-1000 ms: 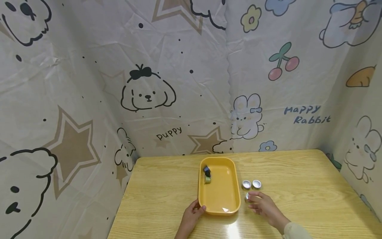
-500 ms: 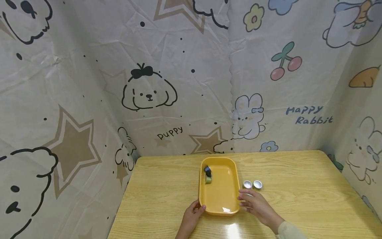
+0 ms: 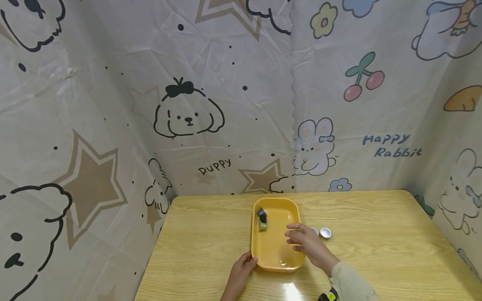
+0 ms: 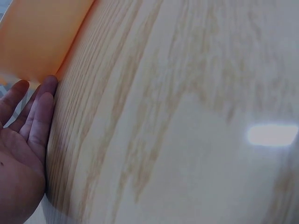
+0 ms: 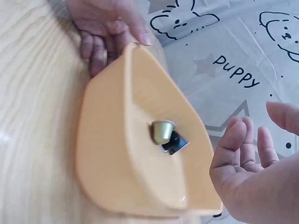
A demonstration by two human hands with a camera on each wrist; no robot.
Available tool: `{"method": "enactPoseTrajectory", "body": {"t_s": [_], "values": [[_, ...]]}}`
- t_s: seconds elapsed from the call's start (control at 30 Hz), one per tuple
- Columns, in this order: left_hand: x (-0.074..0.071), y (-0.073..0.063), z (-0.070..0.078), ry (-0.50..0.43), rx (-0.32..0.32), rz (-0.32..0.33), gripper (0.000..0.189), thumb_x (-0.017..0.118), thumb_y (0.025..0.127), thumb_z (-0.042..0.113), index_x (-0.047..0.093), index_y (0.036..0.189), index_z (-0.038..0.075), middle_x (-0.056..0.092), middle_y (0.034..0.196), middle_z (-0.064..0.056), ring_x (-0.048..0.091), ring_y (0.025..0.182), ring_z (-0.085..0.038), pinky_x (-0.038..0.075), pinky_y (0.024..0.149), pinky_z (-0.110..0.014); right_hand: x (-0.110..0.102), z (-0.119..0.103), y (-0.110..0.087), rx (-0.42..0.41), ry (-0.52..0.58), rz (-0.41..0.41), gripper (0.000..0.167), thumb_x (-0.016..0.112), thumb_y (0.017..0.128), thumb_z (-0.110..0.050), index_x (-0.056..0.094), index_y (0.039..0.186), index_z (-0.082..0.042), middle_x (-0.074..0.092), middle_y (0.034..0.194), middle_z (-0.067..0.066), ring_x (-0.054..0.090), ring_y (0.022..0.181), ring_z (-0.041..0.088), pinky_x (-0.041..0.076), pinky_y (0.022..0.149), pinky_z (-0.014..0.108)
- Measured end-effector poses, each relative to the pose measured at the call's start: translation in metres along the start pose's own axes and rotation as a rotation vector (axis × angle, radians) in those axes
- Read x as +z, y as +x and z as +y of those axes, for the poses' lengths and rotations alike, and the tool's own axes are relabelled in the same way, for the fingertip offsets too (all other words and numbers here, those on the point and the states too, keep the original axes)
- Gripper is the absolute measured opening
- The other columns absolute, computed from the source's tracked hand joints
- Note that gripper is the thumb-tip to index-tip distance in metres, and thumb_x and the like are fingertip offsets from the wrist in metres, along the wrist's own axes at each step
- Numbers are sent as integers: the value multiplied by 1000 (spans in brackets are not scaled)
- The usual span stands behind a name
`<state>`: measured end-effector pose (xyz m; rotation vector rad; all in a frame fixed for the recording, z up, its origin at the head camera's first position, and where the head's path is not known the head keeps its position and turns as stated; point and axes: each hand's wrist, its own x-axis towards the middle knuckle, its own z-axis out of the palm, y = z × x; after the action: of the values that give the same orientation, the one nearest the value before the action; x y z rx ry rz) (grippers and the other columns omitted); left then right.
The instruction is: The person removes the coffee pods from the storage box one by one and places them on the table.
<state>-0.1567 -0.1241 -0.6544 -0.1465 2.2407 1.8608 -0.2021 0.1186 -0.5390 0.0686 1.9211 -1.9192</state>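
Observation:
A yellow tray (image 3: 278, 267) sits on the table, with green, black and blue coffee capsules (image 3: 262, 225) along its left inner wall. My left hand (image 3: 242, 269) holds the tray's near left corner, thumb at the rim and fingers against the outer wall; the left wrist view shows those fingers (image 4: 42, 112) at the wall's foot. Over the tray's right side hovers my right hand (image 3: 312, 246), fingers spread. In the right wrist view a gap shows between its thumb and fingers (image 5: 233, 135), and nothing is seen there. A silver capsule (image 3: 325, 233) stands beyond this hand, another partly hidden behind it.
The wood-grain table (image 3: 211, 234) extends on both sides of the tray. A patterned cloth (image 3: 226, 125) hangs behind it and at both sides. On the right wrist sits a black and yellow-green device (image 3: 328, 295).
My right hand has moved left from beside the silver capsules to over the tray. The nearest silver capsule, seen at its fingertips before, is out of sight now. My left hand stays at the tray.

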Motion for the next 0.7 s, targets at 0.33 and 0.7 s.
{"method": "enactPoseTrajectory", "body": {"t_s": [0.33,0.7], "values": [[0,-1,1,-1,1,5,59,59,95,40,51,136,-1,63,123,-14,64,97,-17,52,77,-26,20,-21,16,-25,11,18,43,58,96,-20,44,131,0,60,107,2,60,94,18,48,75,29],[0,-2,0,-35,15,17,54,61,95,35,53,134,-1,63,119,-13,65,96,-16,52,77,-26,34,-22,40,-46,-30,62,37,58,95,-15,49,128,0,63,107,10,66,81,16,49,67,25]]}}
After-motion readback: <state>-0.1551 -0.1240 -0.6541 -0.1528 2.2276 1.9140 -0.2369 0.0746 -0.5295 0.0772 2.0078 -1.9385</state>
